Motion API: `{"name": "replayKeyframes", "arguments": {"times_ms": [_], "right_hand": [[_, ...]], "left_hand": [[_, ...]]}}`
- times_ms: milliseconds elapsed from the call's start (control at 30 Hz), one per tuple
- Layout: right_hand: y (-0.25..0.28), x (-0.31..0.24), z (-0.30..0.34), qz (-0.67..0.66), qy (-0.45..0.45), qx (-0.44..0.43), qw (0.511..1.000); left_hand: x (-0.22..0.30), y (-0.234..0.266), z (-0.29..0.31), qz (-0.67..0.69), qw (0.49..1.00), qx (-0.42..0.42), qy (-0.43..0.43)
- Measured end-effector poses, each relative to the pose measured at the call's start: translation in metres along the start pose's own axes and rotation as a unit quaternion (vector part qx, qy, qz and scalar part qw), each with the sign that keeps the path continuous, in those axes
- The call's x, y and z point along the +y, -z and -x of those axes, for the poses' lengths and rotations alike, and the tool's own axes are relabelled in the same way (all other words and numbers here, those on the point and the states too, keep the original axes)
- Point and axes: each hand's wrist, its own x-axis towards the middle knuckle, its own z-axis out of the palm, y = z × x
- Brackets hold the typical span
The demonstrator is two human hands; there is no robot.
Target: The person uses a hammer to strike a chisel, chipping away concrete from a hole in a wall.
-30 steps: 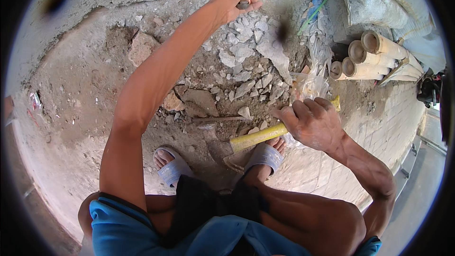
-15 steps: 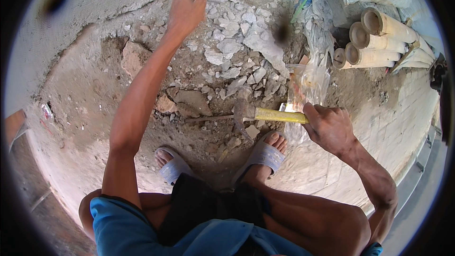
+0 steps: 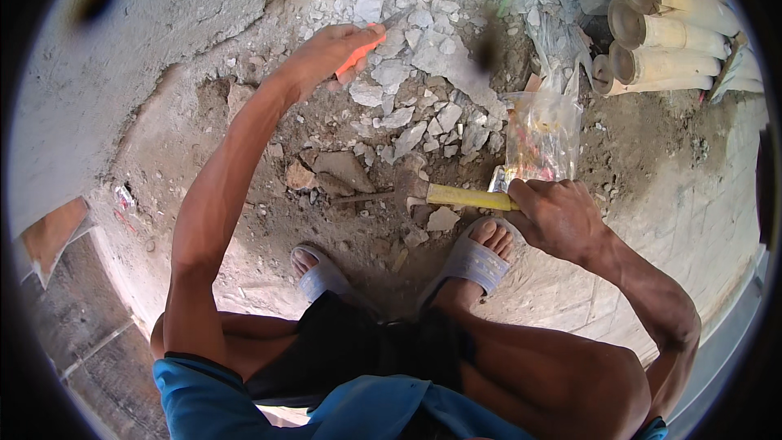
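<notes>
My left hand (image 3: 326, 59) is closed round the orange handle of a chisel (image 3: 355, 57), out over the broken rubble (image 3: 389, 73). Its grey metal blade slants up and to the right among the pale chunks; whether the tip touches them I cannot tell. Nearer my feet, my right hand (image 3: 558, 216) grips the end of a hammer's yellow handle (image 3: 468, 197). The hammer's rusty head (image 3: 411, 190) points left, low over the dirt, and a thin rod-like piece (image 3: 362, 197) shows just left of it.
A clear plastic bag (image 3: 542, 138) lies beyond my right hand. Bamboo poles (image 3: 672, 28) are stacked at the far right. The rough grey wall (image 3: 179, 24) borders the far left. My sandalled feet (image 3: 481, 257) stand at the rubble's near edge.
My left hand has come down and nearer, and the chisel has tilted from upright to slanting right. The hammer stays in my right hand, little changed. The whole view has shifted slightly.
</notes>
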Motion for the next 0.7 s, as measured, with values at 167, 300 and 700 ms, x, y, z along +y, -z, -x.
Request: {"name": "replayKeyframes", "arguments": {"times_ms": [167, 300, 700], "right_hand": [[0.001, 0.001, -0.018, -0.018, 0.023, -0.008, 1.0], [0.012, -0.009, -0.027, -0.017, 0.021, -0.036, 0.999], [0.036, -0.017, -0.056, 0.106, 0.254, 0.209, 0.938]], "left_hand": [[-0.018, -0.006, 0.022, 0.121, 0.983, 0.114, -0.074], [0.005, -0.009, -0.004, 0.371, 0.906, 0.143, -0.147], [0.035, 0.04, -0.021, 0.505, 0.845, 0.029, -0.172]]}}
